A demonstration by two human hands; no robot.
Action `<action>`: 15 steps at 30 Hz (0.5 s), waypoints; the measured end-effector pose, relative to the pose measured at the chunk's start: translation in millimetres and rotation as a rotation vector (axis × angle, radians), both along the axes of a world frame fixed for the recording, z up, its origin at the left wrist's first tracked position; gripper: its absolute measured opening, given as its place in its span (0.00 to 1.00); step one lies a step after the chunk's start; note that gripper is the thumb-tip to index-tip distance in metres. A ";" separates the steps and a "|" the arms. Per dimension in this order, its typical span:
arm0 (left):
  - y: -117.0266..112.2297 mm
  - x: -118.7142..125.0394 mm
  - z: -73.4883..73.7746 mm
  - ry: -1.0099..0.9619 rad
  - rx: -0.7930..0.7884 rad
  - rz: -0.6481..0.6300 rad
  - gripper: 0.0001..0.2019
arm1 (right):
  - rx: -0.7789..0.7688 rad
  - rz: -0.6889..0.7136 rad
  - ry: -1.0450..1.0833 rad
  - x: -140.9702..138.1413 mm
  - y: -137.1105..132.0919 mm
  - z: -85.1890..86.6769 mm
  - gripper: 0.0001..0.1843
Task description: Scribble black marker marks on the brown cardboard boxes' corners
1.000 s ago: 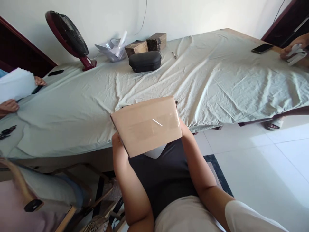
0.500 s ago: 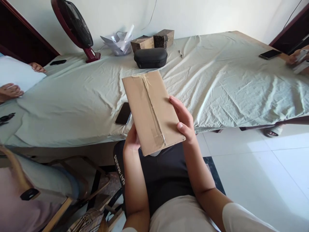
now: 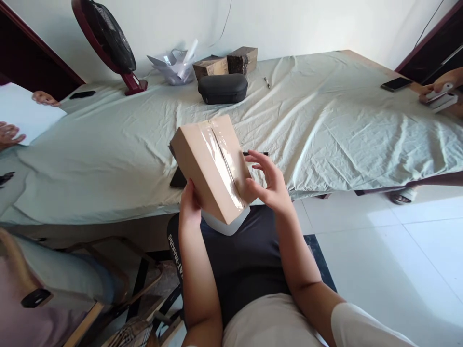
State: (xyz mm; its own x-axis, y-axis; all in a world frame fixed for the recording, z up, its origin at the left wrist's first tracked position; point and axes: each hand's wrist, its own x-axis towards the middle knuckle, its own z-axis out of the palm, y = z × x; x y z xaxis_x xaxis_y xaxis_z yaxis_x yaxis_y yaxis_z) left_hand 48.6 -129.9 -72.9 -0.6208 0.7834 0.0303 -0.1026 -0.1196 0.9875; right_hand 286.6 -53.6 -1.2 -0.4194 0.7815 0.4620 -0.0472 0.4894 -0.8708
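Note:
I hold a brown cardboard box (image 3: 208, 161) sealed with clear tape in front of my chest, tilted above the table's near edge. My left hand (image 3: 189, 207) grips its lower left side from underneath. My right hand (image 3: 269, 183) rests against the box's right side, thumb on the cardboard and fingers spread and lifted. A dark phone (image 3: 178, 177) lies on the sheet, partly hidden behind the box. A black pen (image 3: 258, 153) lies just past my right fingers.
The table carries a pale green sheet (image 3: 325, 120). At its back stand a dark red fan (image 3: 108, 43), a black case (image 3: 222, 88), two brown blocks (image 3: 226, 64) and crumpled plastic (image 3: 173, 67). Other people's hands are at left (image 3: 9, 135) and right (image 3: 437, 89). A wooden chair (image 3: 108, 284) stands lower left.
The box has turned from its broad face toward me to a tilted, edge-up pose with the taped seam showing. My right fingers have lifted off it and spread.

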 end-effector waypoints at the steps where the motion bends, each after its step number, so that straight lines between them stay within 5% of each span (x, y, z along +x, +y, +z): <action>1: -2.1 -0.2 2.0 -0.035 0.015 0.023 0.36 | 0.005 0.022 -0.030 1.2 0.5 -1.2 0.44; 4: -9.3 -0.9 9.3 0.026 0.046 0.136 0.33 | -0.028 0.106 -0.110 1.0 0.4 -6.3 0.67; 7: -17.9 -3.4 18.4 0.172 0.005 0.176 0.31 | -0.088 0.163 -0.179 -2.1 1.1 -11.2 0.76; 12: -34.6 -9.2 33.3 0.436 -0.038 0.159 0.29 | -0.133 0.313 -0.187 -4.3 15.9 -30.3 0.70; 15: -40.3 -6.1 41.8 0.491 0.130 -0.019 0.29 | -0.197 0.282 -0.110 -7.7 27.5 -55.5 0.49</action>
